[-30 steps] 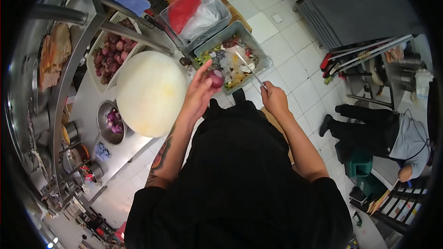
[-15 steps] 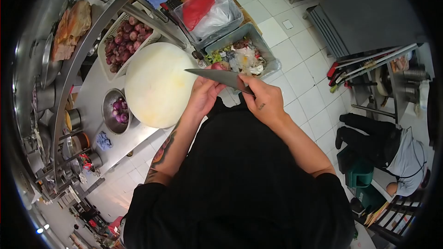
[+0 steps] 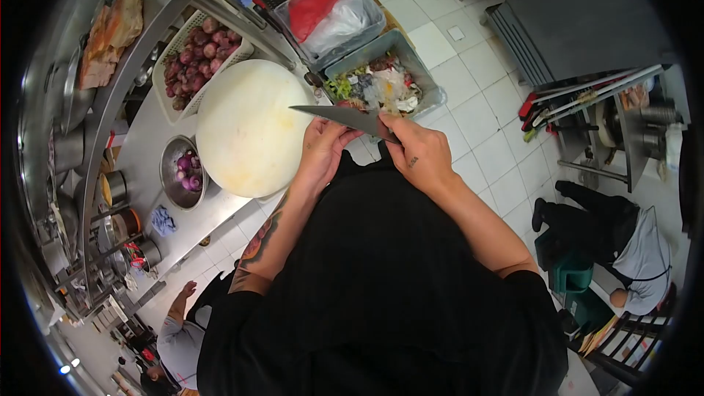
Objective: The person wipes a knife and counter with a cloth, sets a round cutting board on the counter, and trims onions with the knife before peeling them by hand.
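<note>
My right hand [image 3: 422, 152] is closed round the handle end of a large chef's knife [image 3: 341, 115], its blade pointing left. My left hand [image 3: 321, 148] is curled beneath the blade, fingers closed round a red onion that the knife now mostly hides. Both hands are over the near edge of a grey waste bin [image 3: 438, 97] with peelings and scraps inside. Just left of them is a round white cutting board [image 3: 253, 132] on the steel counter. Beside the board, a metal bowl [image 3: 174, 194] contains several peeled purple onions [image 3: 189, 172].
A white basket [image 3: 158, 77] of unpeeled red onions [image 3: 198, 59] stands behind the board. Beyond the bin is a grey tub [image 3: 370, 29] with plastic bags. A steel shelf [image 3: 110, 114] runs along the left. One person [image 3: 180, 345] is at lower left, another [image 3: 638, 257] at right.
The onion, visible above the blade before, is now mostly hidden behind it. My hands and knife stay nearly in place. A person has come into view at lower left.
</note>
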A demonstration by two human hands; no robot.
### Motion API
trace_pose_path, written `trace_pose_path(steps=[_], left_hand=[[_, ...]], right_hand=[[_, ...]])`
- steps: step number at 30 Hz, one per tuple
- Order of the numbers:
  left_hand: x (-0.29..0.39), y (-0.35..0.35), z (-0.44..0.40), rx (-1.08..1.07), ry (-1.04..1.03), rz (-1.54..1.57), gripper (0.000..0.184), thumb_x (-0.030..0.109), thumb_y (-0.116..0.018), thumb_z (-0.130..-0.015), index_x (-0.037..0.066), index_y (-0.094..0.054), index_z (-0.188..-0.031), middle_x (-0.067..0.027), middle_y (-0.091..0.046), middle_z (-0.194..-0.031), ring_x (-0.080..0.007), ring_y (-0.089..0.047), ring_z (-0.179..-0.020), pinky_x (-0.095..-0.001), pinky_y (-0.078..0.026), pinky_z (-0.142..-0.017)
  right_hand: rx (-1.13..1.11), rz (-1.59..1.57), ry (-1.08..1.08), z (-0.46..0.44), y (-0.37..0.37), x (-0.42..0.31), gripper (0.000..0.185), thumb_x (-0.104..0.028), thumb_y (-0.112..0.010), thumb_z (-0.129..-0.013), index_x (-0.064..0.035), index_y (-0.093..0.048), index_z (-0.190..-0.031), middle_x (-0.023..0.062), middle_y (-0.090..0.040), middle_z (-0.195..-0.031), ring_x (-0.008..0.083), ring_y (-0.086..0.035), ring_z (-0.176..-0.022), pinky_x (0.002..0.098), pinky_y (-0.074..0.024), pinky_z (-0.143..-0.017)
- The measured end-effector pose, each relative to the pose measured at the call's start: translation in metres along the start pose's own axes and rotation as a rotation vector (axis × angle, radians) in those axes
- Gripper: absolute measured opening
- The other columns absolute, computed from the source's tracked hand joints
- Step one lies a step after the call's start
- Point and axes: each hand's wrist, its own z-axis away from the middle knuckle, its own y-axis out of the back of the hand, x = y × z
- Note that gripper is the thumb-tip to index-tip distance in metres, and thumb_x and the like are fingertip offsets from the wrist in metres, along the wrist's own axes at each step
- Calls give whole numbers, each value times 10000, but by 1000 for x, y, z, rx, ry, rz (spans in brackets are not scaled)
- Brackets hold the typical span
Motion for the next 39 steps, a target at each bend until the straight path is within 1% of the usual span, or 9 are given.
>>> trace_pose_path(steps=[6, 11, 20, 27, 30, 32, 34, 36, 39], left_hand=[[-8, 2, -3, 31, -39, -46, 334, 154, -695, -984, -24, -602, -1250, -136, -706, -1162, -207, -695, -1064, -395, -562, -960], [-8, -9, -3, 25, -122, -152, 303, 136, -693, -982, -24, -614, -1226, -130, -712, -1142, -195, -690, -1043, -392, -560, -956], [-6, -30, -12, -56, -107, -226, 413, 88, -681, -983, -15, -534, -1356, -132, -640, -1280, -227, -638, -1173, -416, -531, -1002], [-20, -21, -21, 57, -103, -281, 328, 39, -738, -929, -26, -579, -1208, -126, -680, -1154, -189, -675, -1069, -351, -557, -966], [-19, -23, -25, 76, -106, -317, 322, 62, -747, -927, -33, -584, -1188, -128, -685, -1135, -185, -688, -1017, -343, -573, -929], [-18, -25, -20, 77, -61, -312, 331, 78, -753, -928, -34, -581, -1188, -128, -685, -1132, -185, -693, -995, -342, -581, -912], [-13, -22, -17, 54, 35, -364, 379, 161, -677, -994, -55, -577, -1288, -130, -691, -1122, -210, -702, -1024, -345, -588, -915], [-2, -16, -16, 70, 73, -312, 397, 169, -657, -1008, -39, -556, -1331, -141, -677, -1158, -225, -705, -1033, -345, -590, -920], [0, 5, -18, 22, 118, -226, 474, 261, -591, -1058, 11, -483, -1446, -164, -637, -1264, -274, -700, -1085, -368, -582, -955]], right_hand=[[6, -17, 50, 4, 1, 3, 492, -40, -735, -807, -85, -617, -1283, 137, -729, -984, 361, -707, -789, 448, -574, -651], [-87, 49, -46, 8, 4, 8, 413, -21, -725, -824, -96, -639, -1221, 125, -722, -957, 351, -701, -806, 434, -555, -654], [-1, 96, -76, 11, 10, 19, 455, -7, -724, -819, -94, -615, -1252, 128, -725, -992, 355, -706, -812, 434, -567, -659], [-8, 97, -108, 15, 3, 19, 497, 13, -731, -798, -82, -611, -1270, 131, -726, -987, 359, -708, -809, 435, -569, -652], [-9, 80, -120, 21, -8, 36, 407, -17, -704, -830, -73, -613, -1223, 153, -728, -943, 384, -703, -806, 463, -567, -658], [-133, 181, -367, 46, -43, 98, 271, -104, -643, -875, -71, -637, -1144, 198, -725, -942, 420, -699, -834, 519, -566, -682], [-343, 380, -695, 100, -68, 175, 175, -165, -614, -920, -42, -653, -1037, 244, -708, -885, 444, -693, -855, 538, -560, -728], [-337, 330, -819, 115, -54, 173, 176, -186, -606, -942, -24, -660, -988, 275, -699, -870, 458, -690, -861, 548, -550, -750], [-345, 195, -644, 102, -45, 166, 207, -209, -599, -958, -15, -663, -987, 267, -701, -828, 471, -683, -803, 553, -542, -728]])
